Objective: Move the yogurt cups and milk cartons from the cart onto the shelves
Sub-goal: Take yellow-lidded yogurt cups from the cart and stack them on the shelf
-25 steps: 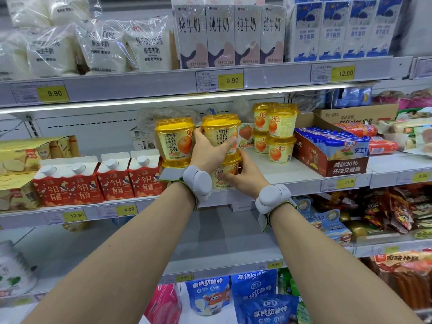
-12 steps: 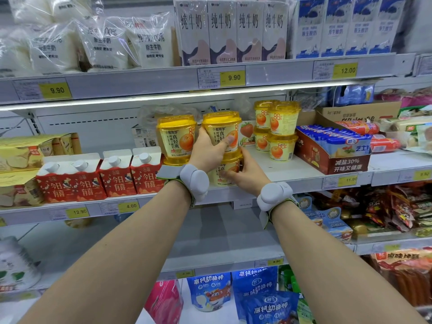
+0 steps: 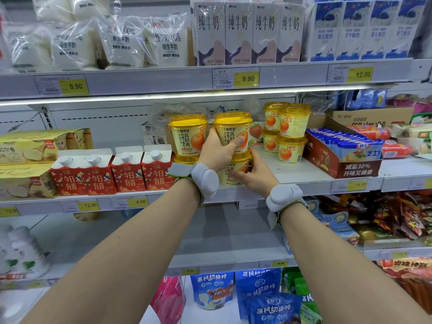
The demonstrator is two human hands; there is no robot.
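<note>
On the middle shelf [image 3: 301,170] two yellow orange-print yogurt cups stand stacked. My left hand [image 3: 216,152] grips the upper yogurt cup [image 3: 232,132], thumb across its label. My right hand [image 3: 253,175] holds the lower yogurt cup [image 3: 237,170] from its right side, fingers curled round it. Another stacked pair of yogurt cups [image 3: 188,136] stands just to the left, touching my left hand. More yogurt cups [image 3: 288,132] are stacked further right. Red milk cartons [image 3: 112,170] with white caps line the shelf to the left.
A red cardboard tray of blue cheese packs [image 3: 343,155] sits right of the cups. Tall milk cartons [image 3: 250,31] and bagged milk [image 3: 121,43] fill the top shelf. The shelf below [image 3: 145,232] shows bare grey surface; snack bags [image 3: 397,218] crowd its right end.
The view has shifted slightly. Both hands stay on the stacked cups, pushed a little further onto the shelf.
</note>
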